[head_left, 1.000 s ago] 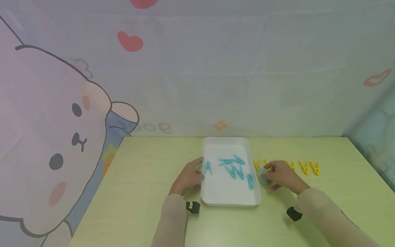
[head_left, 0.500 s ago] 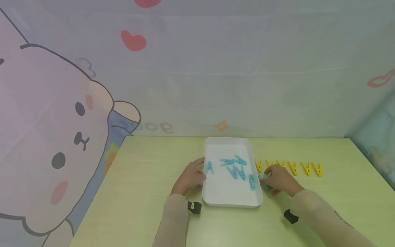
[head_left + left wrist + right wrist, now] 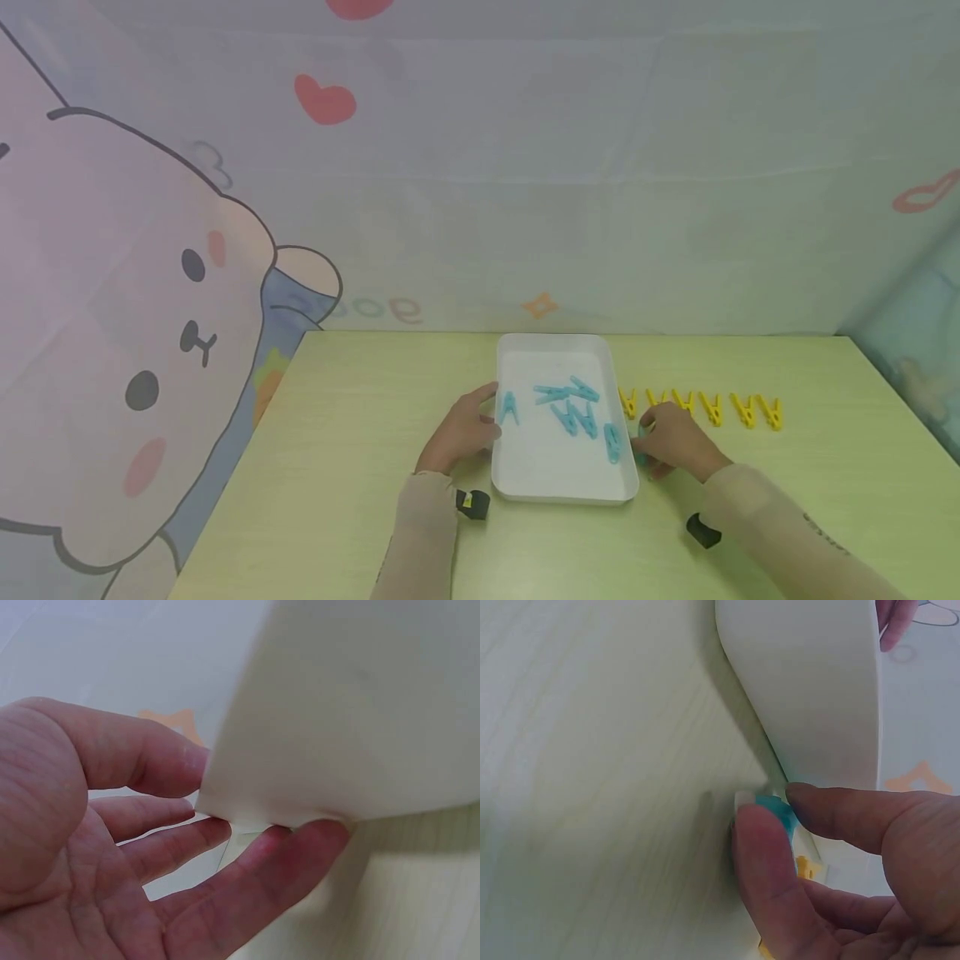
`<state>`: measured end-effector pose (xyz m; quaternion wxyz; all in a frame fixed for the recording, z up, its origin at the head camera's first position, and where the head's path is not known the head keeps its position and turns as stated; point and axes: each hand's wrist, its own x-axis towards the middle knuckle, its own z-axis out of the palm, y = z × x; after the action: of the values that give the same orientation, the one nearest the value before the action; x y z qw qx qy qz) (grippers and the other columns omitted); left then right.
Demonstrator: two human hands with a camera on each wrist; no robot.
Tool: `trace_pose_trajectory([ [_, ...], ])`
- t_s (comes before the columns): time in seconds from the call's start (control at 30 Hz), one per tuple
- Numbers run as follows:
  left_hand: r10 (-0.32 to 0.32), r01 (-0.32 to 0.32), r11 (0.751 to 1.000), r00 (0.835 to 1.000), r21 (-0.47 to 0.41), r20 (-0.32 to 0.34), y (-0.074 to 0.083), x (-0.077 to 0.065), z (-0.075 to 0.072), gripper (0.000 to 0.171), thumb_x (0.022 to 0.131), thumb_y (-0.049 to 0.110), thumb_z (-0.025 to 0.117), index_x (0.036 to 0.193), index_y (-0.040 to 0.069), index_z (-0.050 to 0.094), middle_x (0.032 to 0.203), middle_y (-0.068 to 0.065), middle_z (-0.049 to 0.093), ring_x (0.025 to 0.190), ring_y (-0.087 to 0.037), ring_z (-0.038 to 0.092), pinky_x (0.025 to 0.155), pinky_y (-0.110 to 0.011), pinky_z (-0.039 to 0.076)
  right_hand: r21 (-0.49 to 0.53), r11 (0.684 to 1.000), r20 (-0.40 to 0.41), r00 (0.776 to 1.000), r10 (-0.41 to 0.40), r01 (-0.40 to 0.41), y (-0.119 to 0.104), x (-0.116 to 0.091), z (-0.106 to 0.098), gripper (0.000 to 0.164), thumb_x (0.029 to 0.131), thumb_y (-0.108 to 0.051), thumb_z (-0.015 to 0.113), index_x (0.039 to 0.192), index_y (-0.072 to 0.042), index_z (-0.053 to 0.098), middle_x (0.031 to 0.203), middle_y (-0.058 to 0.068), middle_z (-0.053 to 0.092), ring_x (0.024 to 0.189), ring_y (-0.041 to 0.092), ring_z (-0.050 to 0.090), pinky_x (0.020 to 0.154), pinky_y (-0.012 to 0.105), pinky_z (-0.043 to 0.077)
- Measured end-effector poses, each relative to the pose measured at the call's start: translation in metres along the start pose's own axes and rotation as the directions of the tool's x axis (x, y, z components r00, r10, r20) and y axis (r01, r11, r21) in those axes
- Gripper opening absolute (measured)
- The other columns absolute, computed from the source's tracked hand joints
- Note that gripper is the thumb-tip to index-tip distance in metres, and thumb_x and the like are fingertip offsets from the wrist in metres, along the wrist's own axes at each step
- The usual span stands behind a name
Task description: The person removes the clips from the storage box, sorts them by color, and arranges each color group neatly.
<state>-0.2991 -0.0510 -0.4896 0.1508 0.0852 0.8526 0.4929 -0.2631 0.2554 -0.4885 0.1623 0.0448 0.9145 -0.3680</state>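
Observation:
A white tray holds several light-blue clothespins. My left hand is at the tray's left side; in the left wrist view, its fingertips touch the outer wall near the lower edge. To the right of the tray, my right hand pinches a blue clothespin between thumb and finger, low over the table. The fingers cover most of this clothespin. In the right wrist view, it is close to the tray's outer wall.
Several yellow clothespins form a row on the table, right of the tray and just beyond my right hand. A printed curtain hangs behind the table's far edge.
My right hand has moved slightly left and nearer to me, bringing the pinched blue clothespin to the tray's right side. The left hand stays at the tray; the view has shifted slightly.

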Motion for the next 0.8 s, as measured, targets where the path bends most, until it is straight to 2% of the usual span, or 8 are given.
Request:
trace_pose_trajectory([
  [0.17,-0.013,0.013,1.000,1.000,0.006,-0.003,0.000,0.000,0.000,0.072,0.074,0.000,0.053,0.142,0.012,0.031,0.136,-0.005,0.042,0.095,-0.021,0.056,0.068,-0.032,0.048,-0.006,1.000,0.004,1.000,0.011,-0.011,-0.001,-0.001,-0.002,0.049,0.082,-0.013,0.064,0.115,0.018,0.046,0.078,0.014,0.060,0.054,0.020,0.061,0.050,0.030,0.050],
  [0.4,-0.022,0.023,1.000,1.000,0.012,-0.010,-0.001,0.000,0.001,0.071,0.075,0.001,0.054,0.142,0.014,0.032,0.134,-0.005,0.044,0.096,-0.021,0.056,0.070,-0.033,0.048,-0.029,0.999,-0.008,0.999,0.039,-0.039,-0.008,-0.003,-0.012,0.054,0.083,-0.019,0.062,0.120,0.015,0.044,0.075,0.013,0.061,0.056,0.020,0.060,0.051,0.031,0.051],
  [0.63,-0.026,0.026,1.000,1.000,0.006,-0.004,-0.001,0.001,0.001,0.071,0.075,0.003,0.054,0.142,0.015,0.032,0.135,-0.003,0.042,0.098,-0.021,0.055,0.072,-0.034,0.047,-0.013,1.000,-0.018,1.000,0.012,-0.013,-0.015,-0.004,-0.023,0.051,0.084,-0.018,0.060,0.121,0.014,0.044,0.085,0.016,0.063,0.063,0.021,0.061,0.055,0.032,0.051],
  [0.8,-0.023,0.023,1.000,1.000,0.007,-0.003,-0.001,-0.001,0.001,0.072,0.074,0.003,0.053,0.142,0.015,0.031,0.137,-0.002,0.041,0.099,-0.021,0.055,0.074,-0.034,0.047,-0.057,0.998,-0.046,0.998,-0.039,0.036,-0.027,-0.005,-0.026,0.050,0.084,-0.021,0.061,0.118,0.013,0.048,0.093,0.020,0.062,0.060,0.019,0.061,0.057,0.034,0.051],
])
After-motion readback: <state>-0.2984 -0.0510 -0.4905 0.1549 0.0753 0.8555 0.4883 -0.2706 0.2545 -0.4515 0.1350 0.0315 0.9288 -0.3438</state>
